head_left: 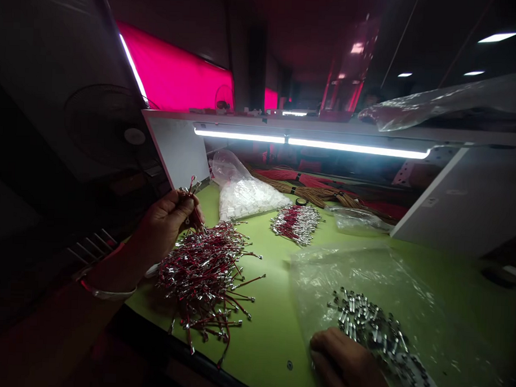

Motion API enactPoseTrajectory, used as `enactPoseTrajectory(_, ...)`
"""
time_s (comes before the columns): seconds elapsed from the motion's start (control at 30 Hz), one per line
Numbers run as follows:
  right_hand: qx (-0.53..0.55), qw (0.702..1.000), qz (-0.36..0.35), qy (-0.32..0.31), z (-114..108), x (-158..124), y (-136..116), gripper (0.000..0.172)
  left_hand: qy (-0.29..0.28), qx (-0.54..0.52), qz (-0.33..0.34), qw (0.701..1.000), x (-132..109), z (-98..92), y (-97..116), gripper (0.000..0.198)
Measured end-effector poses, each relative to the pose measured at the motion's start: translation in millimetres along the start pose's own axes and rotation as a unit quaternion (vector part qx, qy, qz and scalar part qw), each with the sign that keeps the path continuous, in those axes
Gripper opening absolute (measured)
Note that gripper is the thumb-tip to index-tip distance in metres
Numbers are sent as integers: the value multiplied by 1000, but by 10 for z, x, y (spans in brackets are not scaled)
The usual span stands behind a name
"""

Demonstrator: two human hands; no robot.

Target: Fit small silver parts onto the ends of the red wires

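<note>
My left hand (172, 213) is closed around a few short red wires with metal terminals (193, 185), their ends poking out above the fingers. Right below it spreads a large pile of the same red wires (208, 265) on the green tabletop. At the lower right, my right hand (345, 360) rests at the edge of a clear plastic bag (318, 280), its fingers bent downward. Beside those fingers, small shiny metal parts (372, 321) lie scattered on the bag. The fingertips of the right hand are hidden, so what they hold, if anything, does not show.
A neater bundle of red wires (297, 222) lies mid-table. Behind it are a bag of white pieces (249, 196) and long brown wire bundles (313, 192). A lit tube lamp (352, 147) hangs under the shelf (328, 128). White side panels (448, 200) flank the table.
</note>
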State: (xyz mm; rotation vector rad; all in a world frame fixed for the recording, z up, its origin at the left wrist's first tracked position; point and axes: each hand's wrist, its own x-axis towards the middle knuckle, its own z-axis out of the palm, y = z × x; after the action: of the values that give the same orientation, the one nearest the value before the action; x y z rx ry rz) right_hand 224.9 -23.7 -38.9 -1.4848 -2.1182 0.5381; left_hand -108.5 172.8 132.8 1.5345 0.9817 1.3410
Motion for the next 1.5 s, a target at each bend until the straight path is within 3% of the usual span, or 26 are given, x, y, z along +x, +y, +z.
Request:
enactPoseTrajectory(0.03, 2, 1000, 2, 1, -4, 1, -6, 14, -3, -42, -53, 998, -104, 77, 9, 14)
enactPoseTrajectory(0.1, 10, 1000, 9, 5, -23, 2, -34, 15, -86, -116, -219, 965, -403, 285, -42, 19)
enactPoseTrajectory(0.17, 21, 999, 24, 11, -52, 3, -81, 15, -166, -187, -391, 886, -775, 540, -168, 20)
enactPoseTrajectory(0.23, 34, 998, 42, 23, -79, 6, -135, 15, -198, -247, -471, 823, -1148, 795, -317, 18)
enactPoseTrajectory(0.3, 39, 997, 58, 34, -93, 12, -183, 14, -218, -305, -508, 775, -1462, 1004, -440, 17)
enactPoseTrajectory(0.4, 27, 996, 77, 44, -107, 29, -233, 13, -243, -368, -508, 740, -1777, 1176, -547, 14)
enactPoseTrajectory(0.6, 41, 992, 115, -13, -330, 76, -371, 11, -298, -403, -515, 695, -2065, 1149, -606, 26)
enactPoseTrajectory(0.8, 82, 985, 140, -63, -588, 25, -620, 28, -304, -394, -528, 689, -2104, 1112, -552, 26)
enactPoseTrajectory(0.97, 131, 978, 138, -81, -549, -30, -806, 41, -322, -410, -534, 665, -2093, 1144, -553, 29)
enactPoseTrajectory(1.1, 180, 964, 173, -88, -485, -24, -844, 45, -323, -416, -522, 671, -2096, 1167, -559, 24)
enactPoseTrajectory(1.2, 203, 956, 198, -74, -432, -20, -829, 45, -328, -415, -523, 668, -2086, 1177, -553, 23)
enactPoseTrajectory(1.3, 206, 962, 166, -67, -369, -9, -859, 37, -352, -417, -506, 668, -2072, 1183, -557, 18)
enactPoseTrajectory(1.5, 166, 977, 128, -32, -442, 18, -835, 34, -338, -390, -493, 701, -2113, 1190, -627, 24)
